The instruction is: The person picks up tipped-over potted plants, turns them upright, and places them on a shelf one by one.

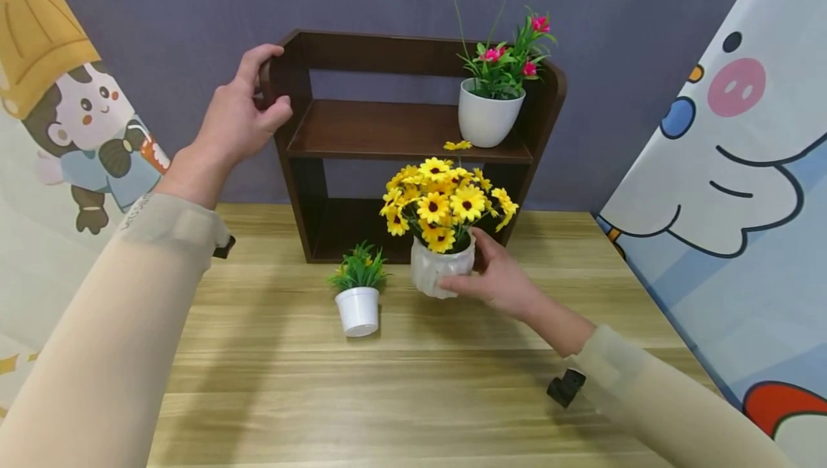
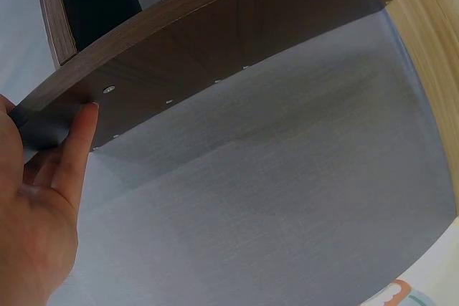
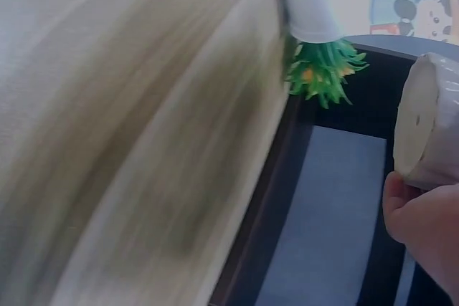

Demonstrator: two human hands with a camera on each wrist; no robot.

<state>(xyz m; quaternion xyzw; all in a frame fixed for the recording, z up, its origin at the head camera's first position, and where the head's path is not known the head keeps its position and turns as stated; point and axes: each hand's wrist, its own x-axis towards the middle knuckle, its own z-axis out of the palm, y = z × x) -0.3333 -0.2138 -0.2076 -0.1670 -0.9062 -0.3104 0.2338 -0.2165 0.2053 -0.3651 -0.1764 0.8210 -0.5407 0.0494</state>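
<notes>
My left hand (image 1: 235, 113) grips the upper left side panel of a dark brown two-tier shelf (image 1: 375, 127), thumb on the inner side. In the left wrist view a finger presses along the panel's outer face, below a screw. With my right hand (image 1: 502, 280) I hold a whitish textured pot (image 1: 429, 273) of yellow flowers (image 1: 446, 199) by its right side, in front of the lower tier. The right wrist view shows the pot's underside (image 3: 416, 120), raised off the table.
A white pot (image 1: 489, 115) with pink flowers stands at the right of the upper tier. On the wooden table (image 1: 400, 396), a small white pot (image 1: 358, 311) with a green plant stands left of the flowers. Cartoon-printed panels (image 1: 730, 166) flank the table.
</notes>
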